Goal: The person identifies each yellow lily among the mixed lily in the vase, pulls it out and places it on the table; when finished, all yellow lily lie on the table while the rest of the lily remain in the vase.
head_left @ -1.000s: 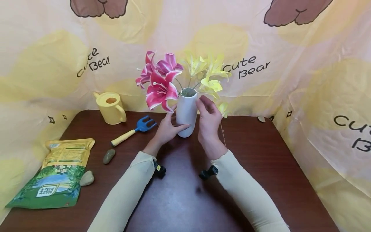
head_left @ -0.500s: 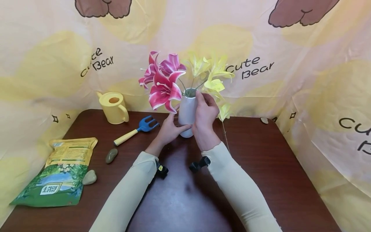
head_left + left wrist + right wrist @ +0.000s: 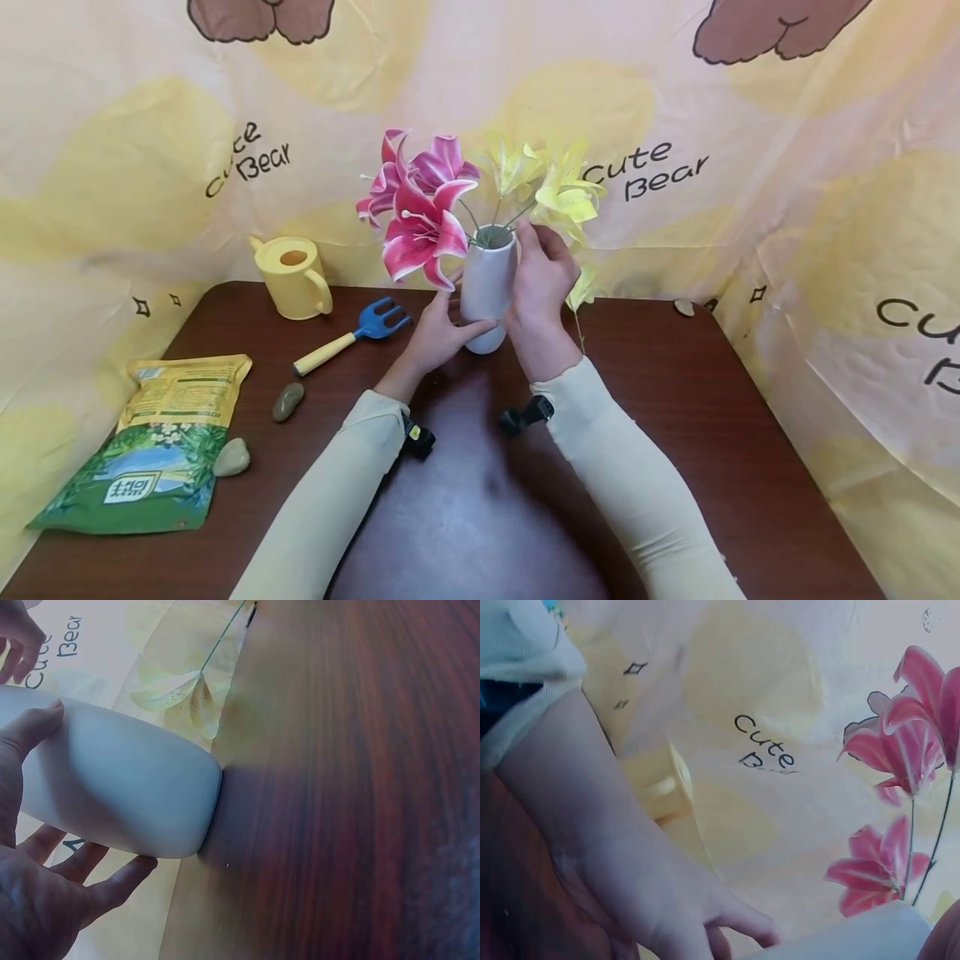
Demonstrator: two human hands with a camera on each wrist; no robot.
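Note:
A white vase (image 3: 487, 287) stands upright on the table, gripped low by my left hand (image 3: 442, 333), thumb across the front. In the left wrist view, the fingers (image 3: 120, 885) curve under its side. Pink lilies (image 3: 423, 233) lean out of the vase to the left, and yellow lilies (image 3: 566, 200) to the right. My right hand (image 3: 546, 292) is beside the rim, its thumb and forefinger pinching a yellow lily by the stem. Its other fingers are mostly hidden. The right wrist view shows my left hand (image 3: 667, 900) and pink lilies (image 3: 907, 750).
Behind my right hand, another yellow lily (image 3: 582, 292) lies at the table's back. To the left are a yellow watering can (image 3: 292, 279), a blue hand fork (image 3: 352, 333), a printed bag (image 3: 150, 442) and two stones (image 3: 288, 402). A third stone (image 3: 683, 307) lies back right.
My right hand has moved in against the vase, then slightly up and right beside the rim. A yellow lily there has risen with it. My left hand keeps its grip on the vase.

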